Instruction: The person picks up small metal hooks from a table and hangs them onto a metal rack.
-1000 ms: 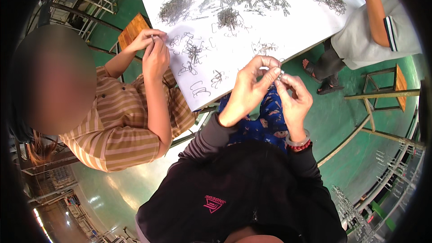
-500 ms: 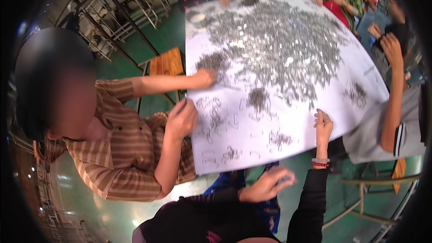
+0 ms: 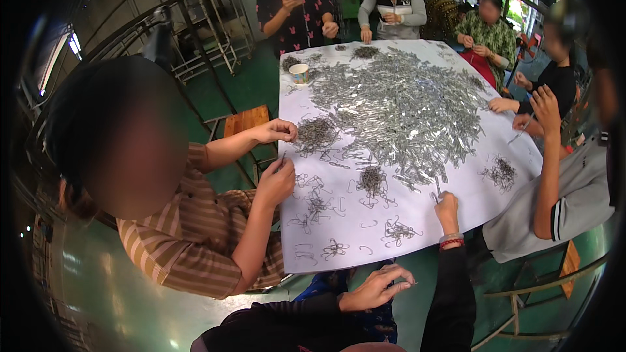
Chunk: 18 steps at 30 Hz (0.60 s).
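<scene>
My right hand (image 3: 447, 214), with a red bead bracelet at the wrist, pinches a slim metal strip (image 3: 437, 188) at the near edge of a broad heap of metal strips (image 3: 398, 111) on the white table. My left hand (image 3: 378, 288) is in front of the table's near edge, thumb and forefinger closed on a thin wire piece (image 3: 415, 281) whose shape hardly shows. Nearest to my hands on the table are a small pile of bent wire hooks (image 3: 399, 231) and another cluster of wire hooks (image 3: 334, 248).
A person in a striped shirt (image 3: 176, 241) works at my left, one in a grey shirt (image 3: 548, 189) at my right. Several others stand at the far side. Darker wire piles (image 3: 316, 135) and a paper cup (image 3: 299, 73) stand on the table; a wooden stool (image 3: 246, 120) is beside it.
My right hand has moved slightly left and down and now grips a metal strip. My left hand has lowered a little and moved left. The view has tilted up, showing more of the far people.
</scene>
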### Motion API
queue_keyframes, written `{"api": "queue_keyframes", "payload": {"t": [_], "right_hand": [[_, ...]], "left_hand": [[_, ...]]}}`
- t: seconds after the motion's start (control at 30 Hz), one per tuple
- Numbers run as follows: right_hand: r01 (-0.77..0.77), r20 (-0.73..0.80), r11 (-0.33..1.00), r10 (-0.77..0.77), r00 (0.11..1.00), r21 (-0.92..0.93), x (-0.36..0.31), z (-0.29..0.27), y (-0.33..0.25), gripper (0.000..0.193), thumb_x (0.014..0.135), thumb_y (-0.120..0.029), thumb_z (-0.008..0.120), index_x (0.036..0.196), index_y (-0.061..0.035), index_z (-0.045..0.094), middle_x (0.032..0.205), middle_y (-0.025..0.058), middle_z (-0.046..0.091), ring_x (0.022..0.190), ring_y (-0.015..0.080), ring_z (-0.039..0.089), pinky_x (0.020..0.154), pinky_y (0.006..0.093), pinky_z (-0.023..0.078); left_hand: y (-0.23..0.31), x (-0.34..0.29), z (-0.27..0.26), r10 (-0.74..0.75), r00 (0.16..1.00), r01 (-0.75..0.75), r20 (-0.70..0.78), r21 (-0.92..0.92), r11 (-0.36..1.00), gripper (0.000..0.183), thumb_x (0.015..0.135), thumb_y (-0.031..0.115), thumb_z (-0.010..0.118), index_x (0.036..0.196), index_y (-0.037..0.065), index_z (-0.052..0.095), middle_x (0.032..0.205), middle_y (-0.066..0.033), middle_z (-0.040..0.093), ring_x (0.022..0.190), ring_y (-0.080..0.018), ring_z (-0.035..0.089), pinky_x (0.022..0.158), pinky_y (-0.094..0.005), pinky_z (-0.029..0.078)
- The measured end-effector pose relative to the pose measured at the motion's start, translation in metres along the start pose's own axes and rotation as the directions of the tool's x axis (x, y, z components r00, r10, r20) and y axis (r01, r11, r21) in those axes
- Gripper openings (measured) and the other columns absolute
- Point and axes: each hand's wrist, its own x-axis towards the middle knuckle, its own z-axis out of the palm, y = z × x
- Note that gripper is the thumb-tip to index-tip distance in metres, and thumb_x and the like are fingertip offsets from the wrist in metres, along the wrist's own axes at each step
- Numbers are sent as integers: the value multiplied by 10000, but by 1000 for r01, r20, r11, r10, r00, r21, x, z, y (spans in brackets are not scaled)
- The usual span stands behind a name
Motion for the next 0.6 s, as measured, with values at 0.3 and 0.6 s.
{"api": "queue_keyframes", "payload": {"t": [0.3,0.6], "right_hand": [[-305,250,359,193,949,882,-132,-132,-144,167,763,62,636,927,78,607,729,92,631,582,117,561,527,234,445],[-127,52,309,241,969,943,-173,-163,-180,151,770,58,658,909,45,602,732,58,618,634,83,552,561,196,430]], "left_hand": [[5,-11,-8,-36,992,43,-123,49,998,96,893,72,559,956,0,554,911,-97,596,848,-187,594,769,-303,464],[16,-4,-14,11,995,9,-99,198,980,127,864,98,595,951,10,567,921,-113,603,872,-257,584,782,-336,456]]}}
